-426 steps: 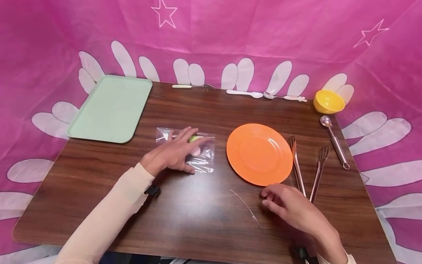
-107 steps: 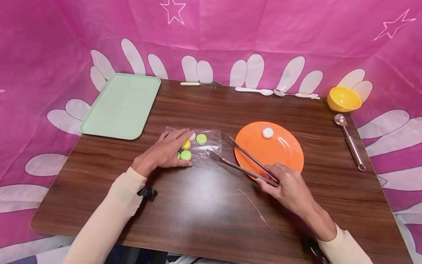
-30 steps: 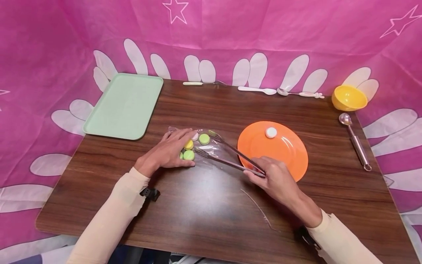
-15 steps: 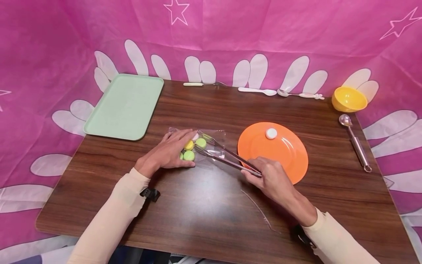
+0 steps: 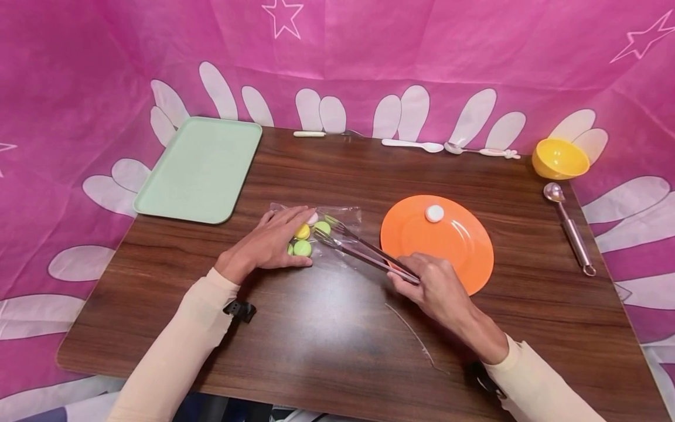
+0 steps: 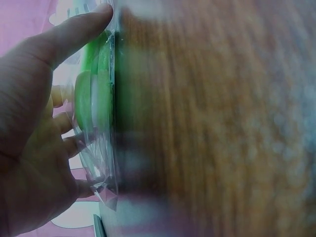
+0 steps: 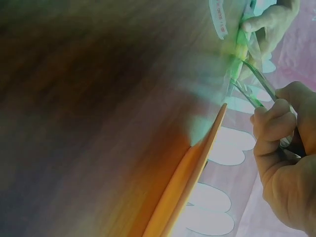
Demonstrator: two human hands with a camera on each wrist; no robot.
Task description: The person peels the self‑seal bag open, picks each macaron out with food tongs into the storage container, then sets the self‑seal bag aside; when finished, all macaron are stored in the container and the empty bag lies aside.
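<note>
My left hand [image 5: 271,239] rests spread on a clear plastic bag [image 5: 348,218] and holds it down at its left side. Inside are a yellow macaron [image 5: 302,231], a pale pink one partly under the fingers, and green macarons [image 5: 302,248]. In the left wrist view, the thumb touches the bag beside a green macaron [image 6: 85,101]. My right hand [image 5: 437,287] grips metal tongs [image 5: 369,252], whose fork-like tips reach into the bag around another green macaron [image 5: 322,228]. A white macaron [image 5: 435,213] sits on the orange plate [image 5: 411,234].
A pale green tray [image 5: 203,170] lies at the back left. Along the back edge are a fork [image 5: 309,134], a white spoon [image 5: 411,144] and another spoon [image 5: 493,153]. A yellow bowl [image 5: 560,159] and a scoop [image 5: 571,231] are at the right. A thin strip [image 5: 411,332] lies in front.
The tongs, first lying right of the bare plate, are now in my right hand. A white macaron is on the plate. Lately the tongs moved left and narrowed around the green macaron, which shifted slightly left.
</note>
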